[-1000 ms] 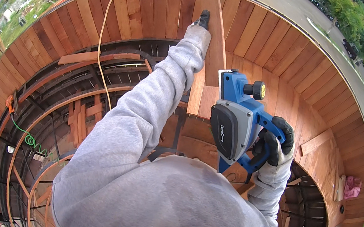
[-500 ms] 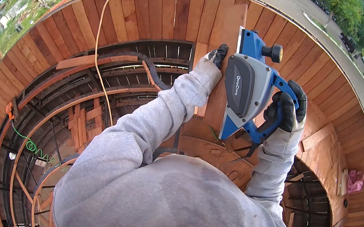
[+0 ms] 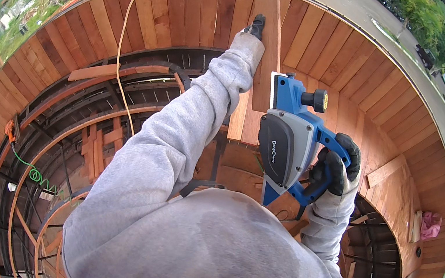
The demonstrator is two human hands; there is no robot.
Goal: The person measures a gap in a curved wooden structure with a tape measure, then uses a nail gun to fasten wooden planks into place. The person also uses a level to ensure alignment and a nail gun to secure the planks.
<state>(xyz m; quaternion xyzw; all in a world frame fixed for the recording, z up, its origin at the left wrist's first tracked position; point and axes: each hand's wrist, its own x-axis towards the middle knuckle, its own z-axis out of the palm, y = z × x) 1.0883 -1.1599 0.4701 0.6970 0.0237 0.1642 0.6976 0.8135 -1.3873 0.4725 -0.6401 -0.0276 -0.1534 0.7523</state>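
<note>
My right hand (image 3: 338,165), in a black glove, is wrapped around the rear handle of a blue and grey electric planer (image 3: 292,145). The planer has a round black knob and is tilted on its side, its sole facing left. Its front end meets the near end of a reddish-brown wooden plank (image 3: 269,58). Farther out, my left hand (image 3: 257,27), also gloved in black, grips the plank's left side. Part of its fingers is hidden. The plank slants away from me, its far end reaching past the outer edge of the curved wooden decking (image 3: 190,13).
Below the decking on the left are curved frames (image 3: 73,132) with open gaps. A yellow hose (image 3: 120,57) crosses them. An orange tool with a green coiled hose (image 3: 37,175) hangs at far left. A loose board (image 3: 387,169) and a pink cloth (image 3: 430,225) lie at right.
The planer has moved toward me and slightly left. My left hand has moved farther out, and the plank now stands out above the decking, reaching past its outer edge.
</note>
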